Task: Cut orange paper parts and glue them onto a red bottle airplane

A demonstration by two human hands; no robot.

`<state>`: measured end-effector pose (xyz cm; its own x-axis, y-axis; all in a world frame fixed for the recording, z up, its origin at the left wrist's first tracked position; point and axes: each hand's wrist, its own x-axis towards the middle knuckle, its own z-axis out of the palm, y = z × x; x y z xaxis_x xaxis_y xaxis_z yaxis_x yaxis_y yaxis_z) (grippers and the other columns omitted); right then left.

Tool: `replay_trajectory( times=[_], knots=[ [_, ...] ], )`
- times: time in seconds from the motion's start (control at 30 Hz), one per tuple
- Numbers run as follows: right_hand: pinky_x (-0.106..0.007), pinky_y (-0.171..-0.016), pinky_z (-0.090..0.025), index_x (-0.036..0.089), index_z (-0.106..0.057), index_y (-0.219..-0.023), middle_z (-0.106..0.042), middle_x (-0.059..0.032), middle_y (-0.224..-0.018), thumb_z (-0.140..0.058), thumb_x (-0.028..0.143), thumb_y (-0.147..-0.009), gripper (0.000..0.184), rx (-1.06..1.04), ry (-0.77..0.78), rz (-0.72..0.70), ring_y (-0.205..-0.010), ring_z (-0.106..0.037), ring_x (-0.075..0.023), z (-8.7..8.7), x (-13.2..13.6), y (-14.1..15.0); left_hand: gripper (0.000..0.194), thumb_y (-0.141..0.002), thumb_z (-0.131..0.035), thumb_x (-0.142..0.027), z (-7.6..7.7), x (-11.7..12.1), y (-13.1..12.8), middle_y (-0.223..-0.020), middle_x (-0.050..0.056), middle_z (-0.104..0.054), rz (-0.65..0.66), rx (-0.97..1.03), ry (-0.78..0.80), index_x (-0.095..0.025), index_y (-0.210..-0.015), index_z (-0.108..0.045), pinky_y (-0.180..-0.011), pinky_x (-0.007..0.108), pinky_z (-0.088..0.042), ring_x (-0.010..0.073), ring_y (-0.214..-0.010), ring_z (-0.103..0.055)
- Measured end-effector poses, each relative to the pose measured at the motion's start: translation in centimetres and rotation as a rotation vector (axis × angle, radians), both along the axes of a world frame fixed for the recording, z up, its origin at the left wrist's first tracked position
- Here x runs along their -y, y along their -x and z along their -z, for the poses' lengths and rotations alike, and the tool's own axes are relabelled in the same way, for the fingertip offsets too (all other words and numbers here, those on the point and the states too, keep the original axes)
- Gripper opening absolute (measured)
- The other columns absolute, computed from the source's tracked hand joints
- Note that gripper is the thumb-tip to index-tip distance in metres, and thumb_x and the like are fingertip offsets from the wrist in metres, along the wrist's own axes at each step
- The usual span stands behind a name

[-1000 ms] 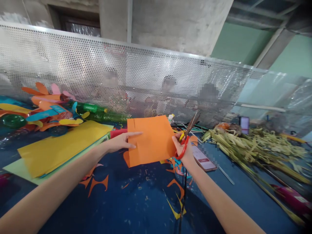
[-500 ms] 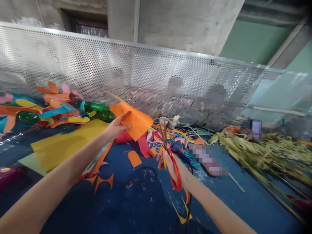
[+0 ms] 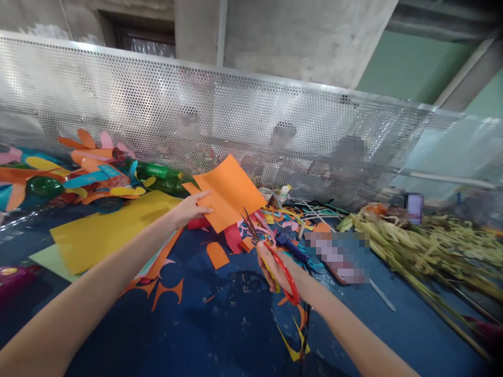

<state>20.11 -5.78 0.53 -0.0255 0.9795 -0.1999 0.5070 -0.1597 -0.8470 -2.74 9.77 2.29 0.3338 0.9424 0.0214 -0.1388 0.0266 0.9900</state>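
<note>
My left hand (image 3: 192, 208) pinches the left edge of an orange paper sheet (image 3: 231, 191), which is raised above the blue table and tilted. Red and yellow-handled scissors (image 3: 290, 287) are gripped in my right hand (image 3: 273, 262). Their blades point up and left, slightly apart, near the sheet's lower right edge; whether they touch it I cannot tell. Below the sheet lies an arch-shaped orange paper piece (image 3: 217, 255). Red paper (image 3: 232, 240) and many small coloured scraps (image 3: 271, 215) are behind the scissors.
Yellow paper sheets (image 3: 113, 230) lie at left, before bottles with paper petals (image 3: 98, 167). A blue glue gun (image 3: 293, 246) and a pixelated phone-like object (image 3: 338, 259) are right of my hand. Dried husks (image 3: 393, 241) cover the far right. A perforated metal panel (image 3: 243, 110) stands behind.
The orange sheet has turned and spread flatter toward me, its corner now pointing up. My right hand has lowered slightly, with the scissor blades tilting left toward the sheet's edge.
</note>
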Motion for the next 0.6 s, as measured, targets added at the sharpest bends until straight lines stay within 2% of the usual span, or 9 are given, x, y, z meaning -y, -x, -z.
replay_trajectory(
  times=[0.1, 0.27, 0.43, 0.6],
  knots=[
    [-0.026, -0.039, -0.045, 0.02, -0.045, -0.068, -0.043, 0.0035, -0.049, -0.024, 0.07, -0.08, 0.055, 0.021, 0.002, -0.038, -0.036, -0.047, -0.012, 0.0, 0.2, -0.3, 0.082, -0.061, -0.073, -0.007, -0.1, 0.1, -0.1, -0.111, 0.01, -0.064, 0.012, -0.003, -0.029, -0.018, -0.133, -0.037, -0.084, 0.035, -0.052, 0.0242, -0.099, -0.061],
    [-0.025, -0.033, -0.041, 0.02, -0.045, -0.063, -0.043, 0.0029, -0.046, -0.033, 0.068, -0.078, 0.052, 0.06, 0.058, -0.094, -0.033, -0.045, -0.012, 0.9, 0.6, -1.1, 0.082, -0.063, -0.074, -0.011, -0.4, 0.3, -0.2, -0.124, 0.007, -0.056, 0.03, 0.132, -0.111, -0.023, -0.134, -0.035, -0.095, 0.035, -0.045, 0.0221, -0.109, -0.056],
    [-0.023, -0.034, -0.04, 0.021, -0.047, -0.065, -0.044, 0.0028, -0.045, -0.039, 0.06, -0.08, 0.043, -0.001, -0.009, -0.121, -0.034, -0.047, -0.013, 1.7, 0.8, -1.1, 0.081, -0.064, -0.074, -0.015, -0.6, 0.9, -0.5, -0.126, 0.006, -0.054, 0.09, 0.15, -0.161, -0.026, -0.134, -0.035, -0.098, 0.037, -0.042, 0.022, -0.112, -0.053],
    [-0.022, -0.037, -0.041, 0.02, -0.047, -0.066, -0.046, 0.0023, -0.048, -0.033, 0.059, -0.084, 0.045, -0.025, -0.042, -0.136, -0.036, -0.048, -0.012, 0.3, 1.3, -0.4, 0.084, -0.064, -0.075, -0.022, -0.6, 1.7, -1.1, -0.128, 0.007, -0.052, 0.169, 0.056, -0.252, -0.025, -0.136, -0.031, -0.099, 0.041, -0.039, 0.0252, -0.114, -0.051]
  ],
)
